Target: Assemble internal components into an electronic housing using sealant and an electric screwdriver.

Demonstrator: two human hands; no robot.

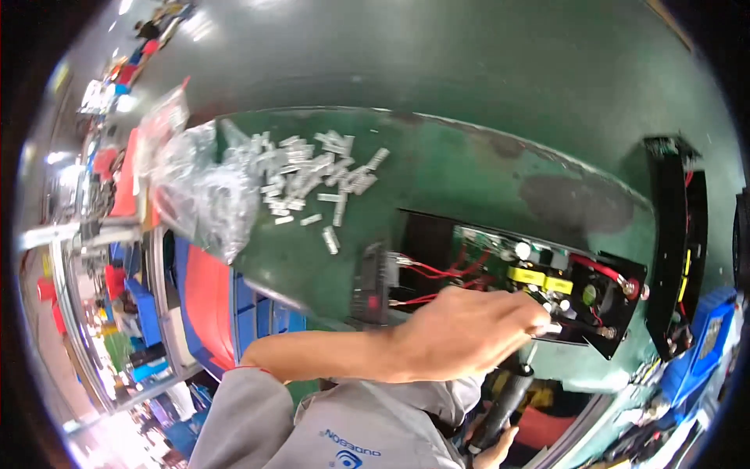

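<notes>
Reaching in with the left hand (476,332), back uppermost, over the near edge of the open black case (426,234). Drawn together at the fingertips; cannot tell whether clamped on the small pale bit showing beside them. Wrapped firmly around the black driver (500,406) with the right hand (501,452), lower than the left and near the lower edge, with shaft tilted up toward the left fingertips.

Lying under and just beyond the left hand on the counter (453,164), the case: probably stiff and fairly weighty, best held by both long side walls. Avoid pressing the yellow components (527,276), likely fragile. Treat the red wires (426,271), left of the fingertips, as soft and easily tugged; take the black end panel (371,289) by its rigid edges. Hold the driver, likely solid, by its thick handle, not the thin shaft.

Scattered beyond and left of the left hand: whitish pieces (312,168), surely light, beside a slippery-looking clear bag (207,187).
</notes>
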